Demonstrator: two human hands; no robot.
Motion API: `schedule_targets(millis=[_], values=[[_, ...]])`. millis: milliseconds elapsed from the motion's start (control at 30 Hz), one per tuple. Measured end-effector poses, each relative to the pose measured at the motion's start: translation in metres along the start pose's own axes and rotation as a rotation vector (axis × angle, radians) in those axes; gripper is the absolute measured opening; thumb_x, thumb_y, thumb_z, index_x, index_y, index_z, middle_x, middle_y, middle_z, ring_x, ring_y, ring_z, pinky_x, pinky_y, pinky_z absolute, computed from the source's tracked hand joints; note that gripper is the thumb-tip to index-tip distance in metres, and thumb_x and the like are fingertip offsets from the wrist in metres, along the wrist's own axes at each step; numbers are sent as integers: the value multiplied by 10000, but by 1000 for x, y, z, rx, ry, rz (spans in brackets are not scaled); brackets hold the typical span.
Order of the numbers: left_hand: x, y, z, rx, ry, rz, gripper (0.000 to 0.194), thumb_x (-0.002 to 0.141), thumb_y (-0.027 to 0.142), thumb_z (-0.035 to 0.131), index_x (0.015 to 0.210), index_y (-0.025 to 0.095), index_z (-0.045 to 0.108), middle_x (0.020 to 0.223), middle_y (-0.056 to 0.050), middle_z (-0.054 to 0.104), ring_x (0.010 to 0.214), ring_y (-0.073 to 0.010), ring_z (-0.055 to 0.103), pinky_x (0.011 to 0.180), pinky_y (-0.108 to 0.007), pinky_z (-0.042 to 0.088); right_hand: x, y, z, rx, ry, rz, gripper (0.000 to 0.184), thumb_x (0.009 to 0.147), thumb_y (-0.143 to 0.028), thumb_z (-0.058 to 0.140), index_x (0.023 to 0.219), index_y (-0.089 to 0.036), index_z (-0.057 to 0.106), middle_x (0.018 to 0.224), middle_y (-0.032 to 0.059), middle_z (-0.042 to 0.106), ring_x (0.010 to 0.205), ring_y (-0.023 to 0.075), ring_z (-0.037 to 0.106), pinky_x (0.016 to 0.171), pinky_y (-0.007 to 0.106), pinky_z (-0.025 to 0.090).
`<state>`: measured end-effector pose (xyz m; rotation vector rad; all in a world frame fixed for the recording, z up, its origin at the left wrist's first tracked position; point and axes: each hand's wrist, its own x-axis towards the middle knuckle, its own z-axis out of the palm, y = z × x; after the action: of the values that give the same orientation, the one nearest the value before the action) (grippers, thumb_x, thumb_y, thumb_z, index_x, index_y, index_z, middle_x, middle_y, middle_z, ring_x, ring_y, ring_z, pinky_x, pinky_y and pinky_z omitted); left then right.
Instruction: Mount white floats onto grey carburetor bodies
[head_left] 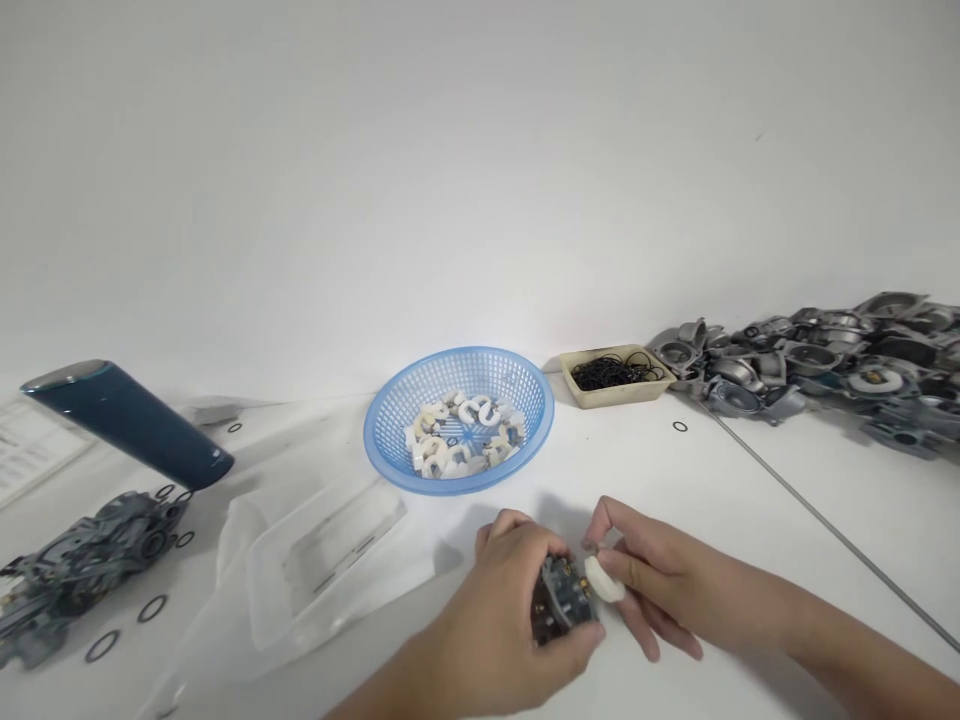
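Observation:
My left hand (502, 610) is wrapped round a dark grey metal carburetor body (566, 595) with small brass parts showing on its right face. Close beside that face, my right hand (652, 580) pinches a white plastic carburetor float (604, 580) between thumb and fingers. Whether the float touches the body cannot be made out. Behind both hands stands a blue plastic basket (459, 487) with several white, U-shaped floats (435, 462) in it.
Right of the basket, a beige tray (622, 396) holds black rubber rings (611, 371). Metal bowl castings (810, 360) are heaped at the right. On the left are a translucent plastic container (274, 600), a dark blue tapered object (135, 425) and more carburetor bodies (90, 550).

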<state>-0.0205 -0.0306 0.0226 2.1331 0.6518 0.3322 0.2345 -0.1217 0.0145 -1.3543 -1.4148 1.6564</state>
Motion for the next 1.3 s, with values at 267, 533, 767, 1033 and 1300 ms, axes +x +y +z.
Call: schedule_targets(millis=[267, 533, 767, 1033, 1300], values=[[5, -15, 4, -24, -45, 135, 588, 885, 297, 983, 1370, 203, 663, 1344, -175, 630, 1522, -466, 456, 1209, -645, 509, -6, -7, 1, -147, 118, -115, 424, 1187, -657, 640, 1090, -244, 631, 896, -23, 691, 797, 163, 711, 667, 257, 484], [4, -26, 4, -81, 12, 174, 566, 953, 354, 944, 1433, 253, 659, 1430, -152, 472, 1460, -401, 611, 1235, -602, 578, -11, -16, 7, -365, 266, -191, 232, 1139, -502, 730, 1043, -313, 826, 1102, 10, 766, 911, 188, 718, 731, 304, 524], [7, -31, 7, -124, 95, 191, 626, 842, 414, 1067, 1329, 247, 710, 1540, -170, 491, 1466, -418, 647, 1252, -600, 572, -6, -9, 8, -229, 298, -168, 252, 1084, -530, 813, 1052, -281, 833, 1103, 21, 752, 756, 147, 669, 647, 274, 580], [7, -24, 6, -47, 149, 181, 593, 899, 589, 1008, 1278, 236, 718, 1434, -143, 666, 1168, -331, 787, 1009, -501, 654, 5, 5, 2, 81, 225, -92, 445, 936, -608, 986, 1013, -200, 826, 894, 43, 775, 802, 190, 662, 706, 301, 580], [7, -24, 7, -9, 162, 203, 639, 831, 515, 1081, 1273, 236, 714, 1389, -117, 699, 1150, -317, 787, 982, -466, 642, 1, 2, 0, 178, 199, -106, 397, 916, -520, 1031, 1003, -201, 811, 896, 21, 773, 853, 194, 680, 799, 319, 548]])
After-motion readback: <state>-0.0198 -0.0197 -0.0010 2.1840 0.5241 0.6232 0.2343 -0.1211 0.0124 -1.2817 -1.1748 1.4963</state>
